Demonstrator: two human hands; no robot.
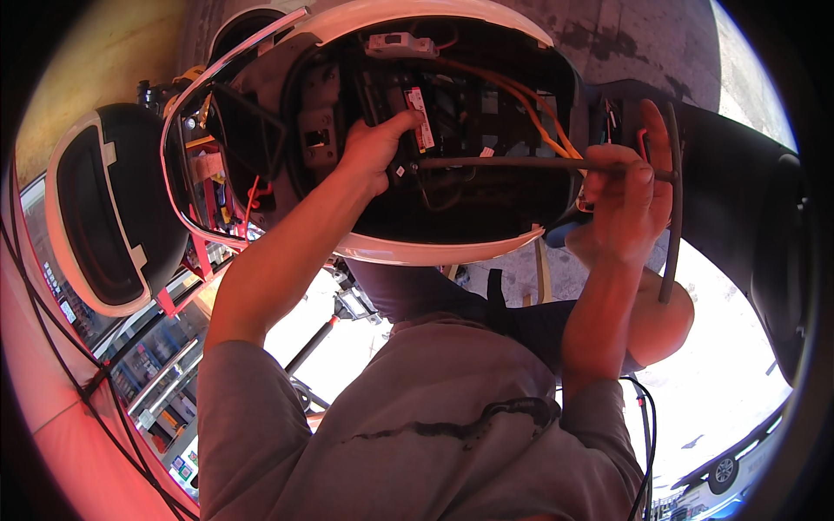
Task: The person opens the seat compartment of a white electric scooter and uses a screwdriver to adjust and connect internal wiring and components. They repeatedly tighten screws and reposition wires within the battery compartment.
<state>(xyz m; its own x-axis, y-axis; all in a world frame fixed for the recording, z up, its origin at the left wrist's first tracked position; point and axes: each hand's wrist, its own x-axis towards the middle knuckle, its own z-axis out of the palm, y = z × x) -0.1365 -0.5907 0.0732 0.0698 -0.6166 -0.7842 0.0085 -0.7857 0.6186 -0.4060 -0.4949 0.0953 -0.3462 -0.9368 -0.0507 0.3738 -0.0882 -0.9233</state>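
My left hand (372, 154) reaches into the open body of a scooter. Its thumb lies across a black box-shaped part (401, 97) beside a white and red label (420, 117); the other fingers curl down out of sight. A long T-handle wrench (521, 162) runs level across the cavity, its tip close to a small bolt near my left wrist. At the rod's other end, my right hand (630, 187) is closed round the shaft next to the crossbar, with one finger stretched up along the bar.
Orange cables (526, 100) cross the cavity inside the cream-coloured body rim (452, 253). To the right lies a black seat (738, 187). A cream and black scooter part (117, 208) stands at the left, by hanging black cables. A parked car (725, 469) shows at the lower right.
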